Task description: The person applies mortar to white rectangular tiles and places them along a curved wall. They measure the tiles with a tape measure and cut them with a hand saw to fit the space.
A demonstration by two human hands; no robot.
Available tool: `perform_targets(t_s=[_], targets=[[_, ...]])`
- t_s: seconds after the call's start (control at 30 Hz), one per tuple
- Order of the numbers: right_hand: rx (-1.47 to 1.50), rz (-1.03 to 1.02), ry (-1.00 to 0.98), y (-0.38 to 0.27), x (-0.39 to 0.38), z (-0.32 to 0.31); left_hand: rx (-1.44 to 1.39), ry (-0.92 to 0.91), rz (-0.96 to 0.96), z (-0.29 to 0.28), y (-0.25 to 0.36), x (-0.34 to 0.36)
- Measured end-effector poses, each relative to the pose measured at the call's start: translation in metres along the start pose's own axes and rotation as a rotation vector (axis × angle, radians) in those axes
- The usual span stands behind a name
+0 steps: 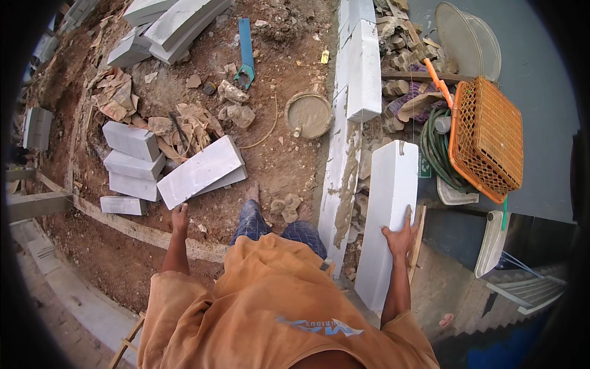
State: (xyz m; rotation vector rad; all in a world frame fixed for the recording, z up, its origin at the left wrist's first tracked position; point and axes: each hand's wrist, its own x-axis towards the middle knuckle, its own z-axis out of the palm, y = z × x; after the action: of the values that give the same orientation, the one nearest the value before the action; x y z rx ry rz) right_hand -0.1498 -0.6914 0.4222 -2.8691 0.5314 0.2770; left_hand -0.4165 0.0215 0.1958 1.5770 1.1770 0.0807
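Watching this from my end of the feed, the long white block (387,203) worries me most. It's just right of the low wall (334,212), and I only see the right hand (398,237) on it: thumb spread well away from the fingers, laid against the block rather than wrapped around it. What it's resting on is hidden, so if that footing's uneven, I reckon it could tip right, away from the wall. Tip left and it might scrape the mortar (348,184) on top.

Left hand (180,216) is at the near end of the upper white block (201,171); can't tell if those fingers are pinching or just resting. That one lies slanted over another block, so a careless tug could slide it toward the bare foot (253,192) close by.

Orientation: the long block's long axis runs near to far, far end angled slightly right, roughly along the wall. The upper block points far-right.
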Motion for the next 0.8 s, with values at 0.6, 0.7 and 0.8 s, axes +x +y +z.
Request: perform_targets(t_s=[0.6,0.7,0.8], targets=[[-0.025,-0.018,-0.038,0.022,0.073,0.183,0.346,-0.334,-0.288,0.0,0.068,-0.148],[0.025,-0.001,-0.08,0.008,0.092,0.192,0.301,-0.25,-0.317,-0.033,0.038,-0.156],[0.042,0.045,-0.141,-0.018,0.108,0.18,0.338,-0.213,-0.399,-0.05,0.022,-0.176]])
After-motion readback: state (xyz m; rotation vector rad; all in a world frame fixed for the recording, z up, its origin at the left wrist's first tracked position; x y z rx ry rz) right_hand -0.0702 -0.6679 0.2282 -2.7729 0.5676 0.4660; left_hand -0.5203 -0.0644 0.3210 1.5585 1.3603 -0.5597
